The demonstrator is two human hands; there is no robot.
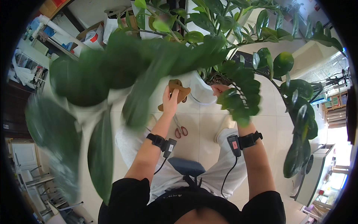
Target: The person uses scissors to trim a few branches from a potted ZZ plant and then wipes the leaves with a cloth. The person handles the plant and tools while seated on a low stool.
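A brown cloth (179, 91) is bunched in my left hand (169, 101), in front of the white plant pot (202, 91). My right hand (219, 89) is at the pot's right side, with its fingers curled. Leaves of a ZZ plant (242, 96) cover much of that hand, so whether it grips anything is hidden. Dark soil (219, 80) shows inside the pot. Below my left hand, a pair of scissors (181, 131) with red handles lies on the tiled floor.
Large blurred leaves (95, 72) hang close to the camera on the left. A long leafy stem (298, 112) arches down at the right. A dark blue seat (186, 167) shows between my legs. At the upper left stand a white-barred rack (63, 33) and cardboard boxes (91, 33).
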